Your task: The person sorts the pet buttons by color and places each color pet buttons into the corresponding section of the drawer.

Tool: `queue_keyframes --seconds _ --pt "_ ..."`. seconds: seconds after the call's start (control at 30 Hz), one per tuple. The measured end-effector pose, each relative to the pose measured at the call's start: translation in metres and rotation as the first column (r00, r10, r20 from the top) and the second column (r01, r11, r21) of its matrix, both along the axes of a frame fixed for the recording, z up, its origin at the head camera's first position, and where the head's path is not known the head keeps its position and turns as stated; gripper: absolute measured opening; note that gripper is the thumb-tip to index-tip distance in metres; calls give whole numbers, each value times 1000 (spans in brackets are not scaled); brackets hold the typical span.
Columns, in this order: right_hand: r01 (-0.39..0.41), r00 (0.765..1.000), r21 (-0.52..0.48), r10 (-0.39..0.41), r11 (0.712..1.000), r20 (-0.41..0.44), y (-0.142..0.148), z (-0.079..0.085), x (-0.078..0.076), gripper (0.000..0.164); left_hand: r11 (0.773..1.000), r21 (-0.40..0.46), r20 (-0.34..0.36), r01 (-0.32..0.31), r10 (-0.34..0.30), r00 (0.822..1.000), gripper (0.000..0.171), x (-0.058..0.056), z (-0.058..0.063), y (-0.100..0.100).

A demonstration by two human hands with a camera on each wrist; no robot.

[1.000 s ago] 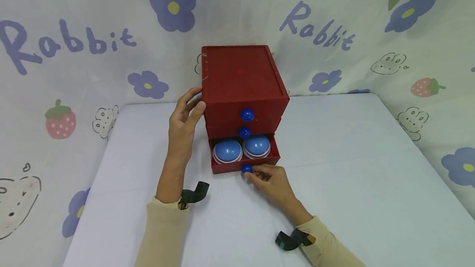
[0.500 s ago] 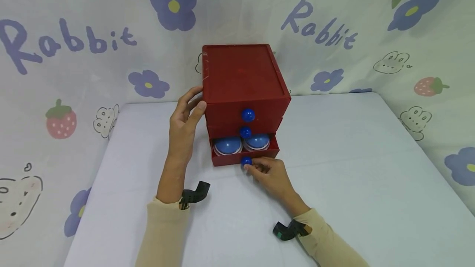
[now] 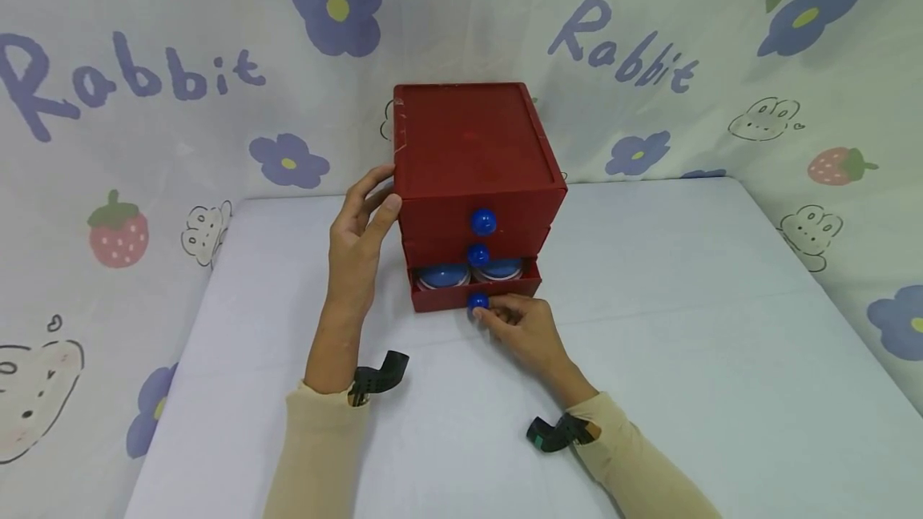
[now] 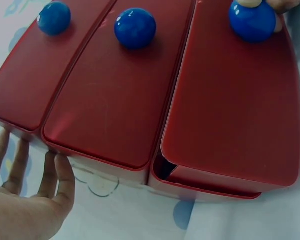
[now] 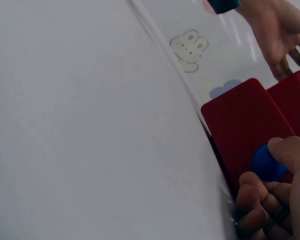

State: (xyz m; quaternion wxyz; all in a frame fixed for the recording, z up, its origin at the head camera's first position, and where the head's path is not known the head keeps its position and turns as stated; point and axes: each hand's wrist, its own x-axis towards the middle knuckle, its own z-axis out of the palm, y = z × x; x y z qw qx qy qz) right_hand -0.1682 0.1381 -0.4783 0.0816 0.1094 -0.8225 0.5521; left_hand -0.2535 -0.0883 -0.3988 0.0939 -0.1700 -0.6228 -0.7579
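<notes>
A red cabinet [image 3: 469, 138] with stacked drawers stands at the back middle of the table. Its bottom drawer [image 3: 441, 299] sticks out partway, and two round blue-topped things with pale rims [image 3: 443, 275] show inside, their rear parts hidden beneath the drawer above. My right hand [image 3: 530, 335] pinches the bottom drawer's blue knob [image 5: 266, 164] between thumb and fingers. On the cabinet's left side my left hand [image 3: 352, 255] rests with its thumb near the front corner. The left wrist view shows these fingers [image 4: 64, 180] extended along the red side.
Two more blue knobs, an upper one [image 3: 483, 222] and a middle one [image 3: 478, 255], sit on the drawers above, which are pushed in. A white cloth covers the table [image 3: 671, 327]. Behind it hangs a printed curtain [image 3: 461, 14]. Each wrist carries a black camera mount [image 3: 380, 373].
The bottom drawer has slid inward, away from me, with my right hand moving along on its knob. Less of the blue-topped things shows. My left hand has stayed in place.
</notes>
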Motion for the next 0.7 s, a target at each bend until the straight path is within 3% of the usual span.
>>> queue_keyframes --seconds 0.17,0.43,0.7 --pt "-16 1000 -1 16 1000 11 0 1 -5 11 1000 6 -3 4 -4 1000 47 -1 0 0" --pt "-1 999 2 1 1000 41 7 -35 -25 14 1000 27 -8 7 -6 1000 48 -1 0 0" --pt "4 1000 -19 -3 1000 20 8 -37 -34 17 1000 22 -6 7 -7 1000 47 -1 1 0"
